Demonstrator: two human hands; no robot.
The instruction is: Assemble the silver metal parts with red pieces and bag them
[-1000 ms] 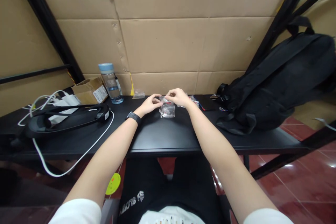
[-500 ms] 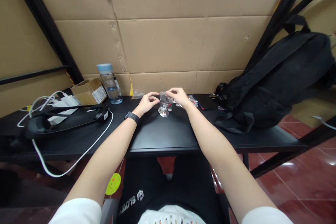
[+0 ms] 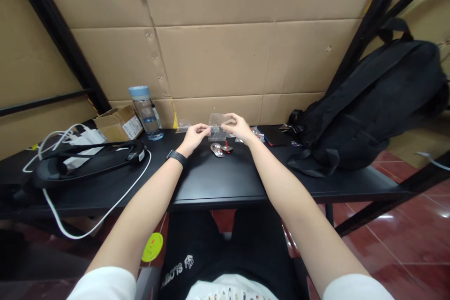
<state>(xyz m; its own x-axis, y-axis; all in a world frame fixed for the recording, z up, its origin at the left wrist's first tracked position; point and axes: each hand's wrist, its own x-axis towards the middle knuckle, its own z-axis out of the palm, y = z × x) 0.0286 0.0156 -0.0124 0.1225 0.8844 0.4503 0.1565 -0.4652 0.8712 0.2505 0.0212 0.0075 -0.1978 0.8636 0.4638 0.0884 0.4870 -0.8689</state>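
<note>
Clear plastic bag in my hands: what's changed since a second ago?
The shiny metal discs that were inside the clear plastic bag now lie on the black table. The bag has been drawn off, away from you, the right hand keeping hold and the left hand pinching its left edge. The water bottle and backpack stayed put.

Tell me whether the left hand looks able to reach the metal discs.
Likely yes: the metal discs lie close to the left hand with nothing visible between, though it may first have to release the clear bag.
</note>
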